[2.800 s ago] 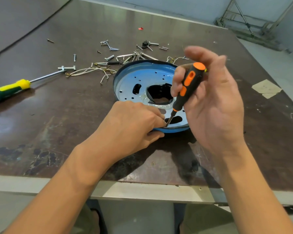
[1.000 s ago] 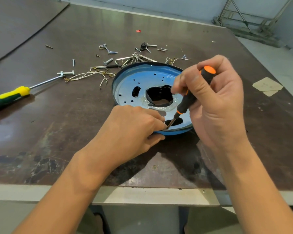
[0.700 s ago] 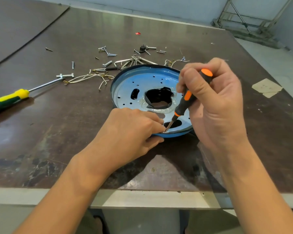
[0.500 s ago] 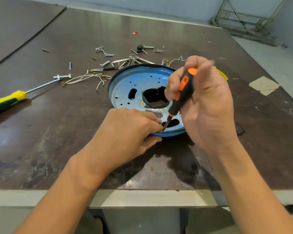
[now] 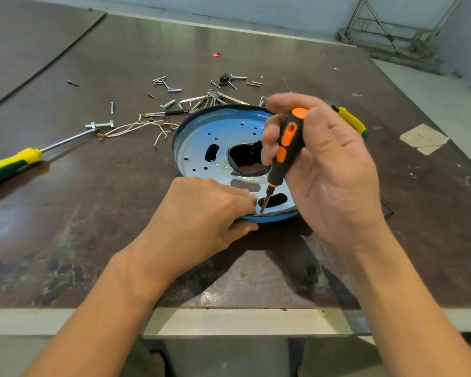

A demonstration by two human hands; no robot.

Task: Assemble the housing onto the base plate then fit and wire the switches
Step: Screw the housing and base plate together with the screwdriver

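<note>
Dark brown worktable (image 5: 93, 213), scuffed and worn, pale floor beyond, metal frame (image 5: 392, 31) in the far right corner. Blue base plate (image 5: 223, 137) lies flat near the table's middle; it is a shallow round dish with a raised rim. Its floor is pierced by small holes, oval slots and a large central opening, through which something dark shows. Right hand (image 5: 329, 170) is wrapped around the orange-and-black screwdriver (image 5: 287, 148), orange cap showing above the fingers. The tip is down on the plate just inside the near rim. Left hand (image 5: 201, 213) pinches that near rim, thumb outside, fingertips curled over, touching or just beside the tip. Yellow-green screwdriver (image 5: 11, 163) lies at far left; a second yellow handle (image 5: 351, 122) pokes out behind the right hand. Loose screws and wires (image 5: 174, 104) are scattered just behind the plate, a paper scrap (image 5: 423, 138) at right, a red fleck (image 5: 216, 54) farther back. Against a second ago the driver stands steeper; the tip and left hand have not shifted.
</note>
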